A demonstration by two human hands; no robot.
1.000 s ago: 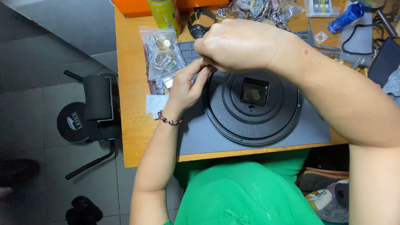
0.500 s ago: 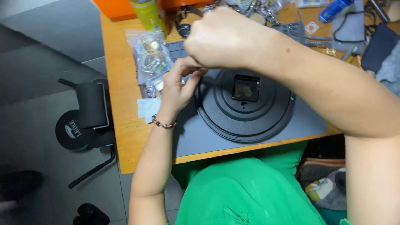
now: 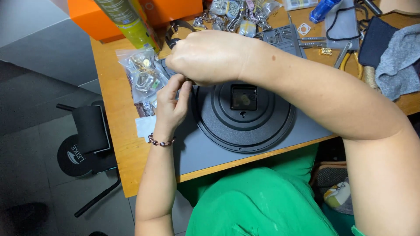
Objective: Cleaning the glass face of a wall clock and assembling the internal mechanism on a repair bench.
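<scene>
While your two hands stayed bunched together above the left rim of the black round clock back [image 3: 245,116], very little about the grip itself changed over the last second. Your right hand [image 3: 210,57] remained curled over from the upper middle of the frame, knuckles up, its fingertips closed down at the point where they met your left hand [image 3: 171,102]. Your left hand, the one with the beaded bracelet [image 3: 161,142], kept its thumb and fingers pinched upward into that same spot. Whatever sat between them was too small and too covered to make out, so I could not tell what the fingers were clamped on.

What did shift was your view: your head dipped and drifted, so the clock back slid toward the centre of the frame and the orange box [image 3: 118,15] and yellow-green can [image 3: 131,22] came into the upper left. The clock back itself lay flat on the grey mat [image 3: 205,153], its square movement [image 3: 243,97] in the middle, untouched. That suggested you were working on a small part at the rim, with no visible progress on the clock.
</scene>
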